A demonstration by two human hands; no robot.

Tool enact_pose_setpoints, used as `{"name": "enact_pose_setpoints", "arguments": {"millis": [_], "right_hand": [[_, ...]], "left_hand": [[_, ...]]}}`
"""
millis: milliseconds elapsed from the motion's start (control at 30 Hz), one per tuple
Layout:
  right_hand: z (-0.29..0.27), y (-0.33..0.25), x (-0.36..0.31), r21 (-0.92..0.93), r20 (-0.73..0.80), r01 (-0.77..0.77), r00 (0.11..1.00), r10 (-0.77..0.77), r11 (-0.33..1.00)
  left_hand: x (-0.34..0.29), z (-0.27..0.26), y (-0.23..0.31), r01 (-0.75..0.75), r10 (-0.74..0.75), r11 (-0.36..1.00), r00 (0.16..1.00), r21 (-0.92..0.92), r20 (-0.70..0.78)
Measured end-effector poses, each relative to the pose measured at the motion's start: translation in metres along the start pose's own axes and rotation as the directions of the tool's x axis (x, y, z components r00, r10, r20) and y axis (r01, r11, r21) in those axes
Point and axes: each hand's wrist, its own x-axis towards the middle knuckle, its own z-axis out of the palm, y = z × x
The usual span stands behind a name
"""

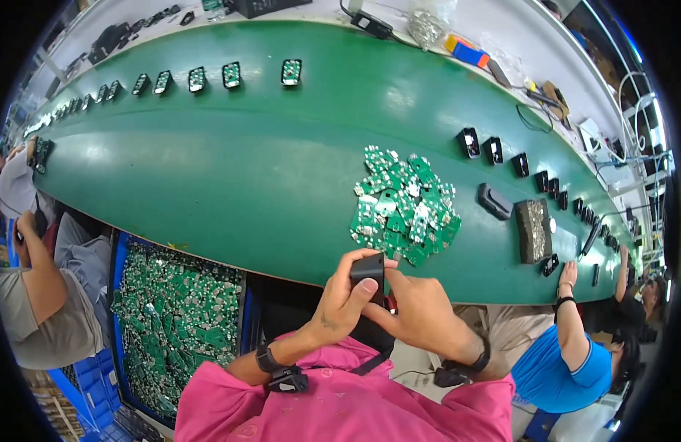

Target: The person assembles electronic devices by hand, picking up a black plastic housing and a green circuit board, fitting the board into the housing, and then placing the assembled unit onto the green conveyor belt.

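Just past the table's near edge, in front of my body, my left hand (pixel 339 300) is wrapped round a small black plastic case (pixel 367 269), thumb across its face. From the other side my right hand (pixel 420 308) grips the same case, its fingers closed at the right edge. A bit of red shows between the hands, too small to make out. Beyond them on the green table (pixel 267 184) lies a loose heap of green circuit boards (pixel 407 206). What the case holds is hidden by my fingers.
A blue crate (pixel 118 276) full of circuit boards stands at my left below the table. Black cases with boards (pixel 291 72) line the far left; open black cases (pixel 469 142) curve along the right. A dark block (pixel 533 232) lies near a co-worker in blue (pixel 565 368). Another person (pixel 42 309) sits left.
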Motion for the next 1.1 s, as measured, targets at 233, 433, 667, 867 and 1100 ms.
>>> {"name": "enact_pose_setpoints", "arguments": {"millis": [233, 433, 667, 867, 1100], "right_hand": [[0.024, 0.006, -0.032, 0.271, -0.308, -0.021, 0.945, 0.108, 0.962], [0.032, 0.008, -0.032, 0.537, -0.255, -0.032, 0.946, 0.199, 0.843], [0.026, 0.077, 0.005, -0.109, -0.593, -0.278, 0.789, 0.162, 0.954], [0.039, 0.100, 0.017, -0.440, -0.554, -0.206, 0.828, -0.084, 0.874], [0.021, 0.056, -0.008, -0.336, -0.723, -0.051, 0.653, -0.223, 0.940]], "left_hand": [[-0.014, 0.003, 0.004, 0.166, -0.159, 0.982, 0.984, -0.087, 0.080], [-0.022, -0.005, 0.007, 0.282, -0.278, 0.827, 0.957, -0.487, 0.083], [-0.028, -0.030, 0.005, 0.238, -0.326, 0.813, 0.942, -0.531, -0.076], [-0.029, -0.029, 0.015, 0.304, -0.387, 0.760, 0.922, -0.575, -0.025], [-0.023, -0.028, 0.020, 0.458, -0.490, 0.650, 0.863, -0.606, 0.127]]}}
